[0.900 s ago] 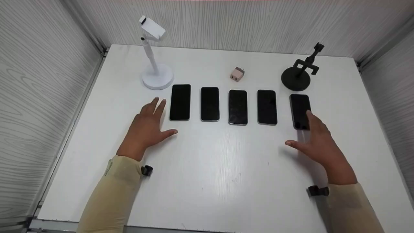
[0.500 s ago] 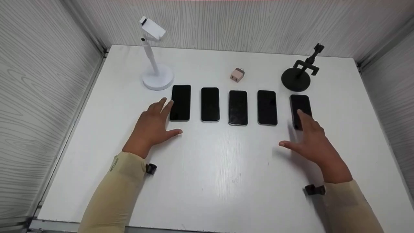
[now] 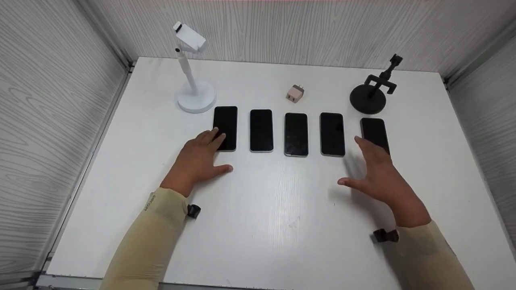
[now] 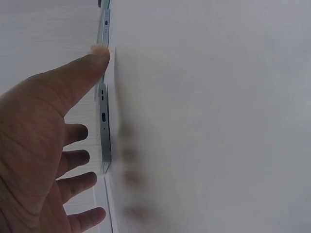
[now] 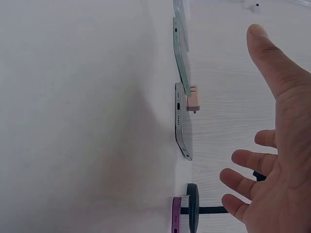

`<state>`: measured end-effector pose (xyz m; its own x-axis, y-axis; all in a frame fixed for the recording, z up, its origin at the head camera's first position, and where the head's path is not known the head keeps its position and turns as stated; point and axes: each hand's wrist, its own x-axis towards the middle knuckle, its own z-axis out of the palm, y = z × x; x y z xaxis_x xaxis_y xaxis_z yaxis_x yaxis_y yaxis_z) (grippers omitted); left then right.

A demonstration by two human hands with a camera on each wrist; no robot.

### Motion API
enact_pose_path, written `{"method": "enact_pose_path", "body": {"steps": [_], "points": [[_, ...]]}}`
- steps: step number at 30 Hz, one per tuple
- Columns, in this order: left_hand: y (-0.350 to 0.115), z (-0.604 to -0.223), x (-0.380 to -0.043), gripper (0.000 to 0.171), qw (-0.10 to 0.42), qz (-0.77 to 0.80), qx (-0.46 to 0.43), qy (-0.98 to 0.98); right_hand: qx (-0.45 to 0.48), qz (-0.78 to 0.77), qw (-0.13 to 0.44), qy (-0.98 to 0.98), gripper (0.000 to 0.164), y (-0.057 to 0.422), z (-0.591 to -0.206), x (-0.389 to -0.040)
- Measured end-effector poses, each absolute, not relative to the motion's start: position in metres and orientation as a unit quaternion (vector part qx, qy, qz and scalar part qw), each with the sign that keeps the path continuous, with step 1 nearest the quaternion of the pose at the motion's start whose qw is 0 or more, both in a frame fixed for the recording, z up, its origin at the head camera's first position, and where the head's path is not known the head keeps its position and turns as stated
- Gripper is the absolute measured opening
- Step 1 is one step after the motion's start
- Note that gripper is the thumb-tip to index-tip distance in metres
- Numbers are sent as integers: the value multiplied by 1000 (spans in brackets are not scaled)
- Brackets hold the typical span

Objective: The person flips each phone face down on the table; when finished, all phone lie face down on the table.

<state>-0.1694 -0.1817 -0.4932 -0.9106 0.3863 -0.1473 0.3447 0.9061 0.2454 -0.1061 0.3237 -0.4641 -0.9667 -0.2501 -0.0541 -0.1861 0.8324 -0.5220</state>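
Observation:
A row of several smartphones lies face up on the white table (image 3: 262,225). Over the lower left part of the leftmost smartphone (image 3: 227,119) reach the fingertips of my left hand (image 3: 197,159), thumb spread wide and nothing held. My right hand (image 3: 377,173) hovers with spread thumb and fingers, hiding the lower part of the rightmost smartphone (image 3: 373,129). Between the hands lie a second smartphone (image 3: 261,131), a middle smartphone (image 3: 296,135) and a fourth smartphone (image 3: 332,134). In the right wrist view, a purple-edged smartphone (image 5: 176,213) shows below the fingers.
Behind the row, a white phone stand (image 3: 195,96) rises at the left and a black phone stand (image 3: 367,98) at the right. A pink two-port charger plug (image 3: 295,94) lies between them. Wood-grain panels (image 3: 282,32) enclose the table's back and sides.
My left hand has moved right, its fingertips now over the leftmost smartphone. My right hand has shifted left, uncovering more of the rightmost smartphone's upper part. The smartphones have stayed put.

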Motion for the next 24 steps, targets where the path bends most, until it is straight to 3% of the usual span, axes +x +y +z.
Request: {"method": "enact_pose_path", "body": {"steps": [24], "points": [[-182, -491, -158, 102, 127, 109, 184, 969, -170, -270, 37, 947, 128, 294, -468, -112]]}}
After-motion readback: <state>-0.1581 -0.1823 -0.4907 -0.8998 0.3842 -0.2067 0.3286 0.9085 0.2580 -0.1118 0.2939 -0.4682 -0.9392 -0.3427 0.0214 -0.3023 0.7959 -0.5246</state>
